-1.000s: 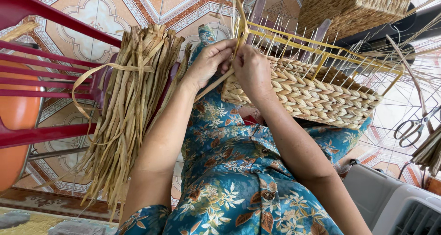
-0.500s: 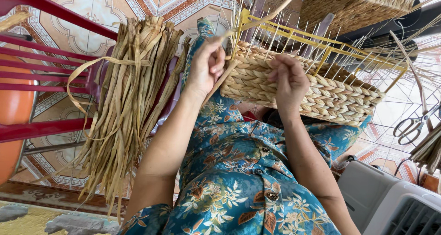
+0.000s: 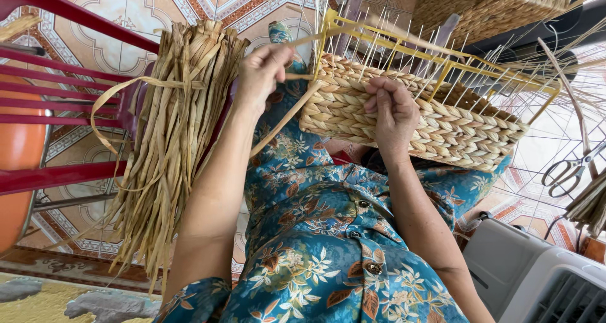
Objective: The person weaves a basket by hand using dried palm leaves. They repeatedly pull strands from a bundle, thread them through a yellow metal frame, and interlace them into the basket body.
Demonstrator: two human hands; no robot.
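Head view: two hands (image 3: pixel 262 70) (image 3: pixel 391 111) at one half-woven basket (image 3: pixel 442 124), one strand (image 3: pixel 284 118).

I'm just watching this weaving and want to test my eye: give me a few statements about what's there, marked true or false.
1. The left hand pinches a flat dried strand. True.
2. The right hand rests on the woven basket. True.
3. The basket's frame is red. False: it is yellow.
4. The scissors are in the right hand. False: they lie apart, off to the right.
5. A bundle of dried strands hangs beside the left arm. True.
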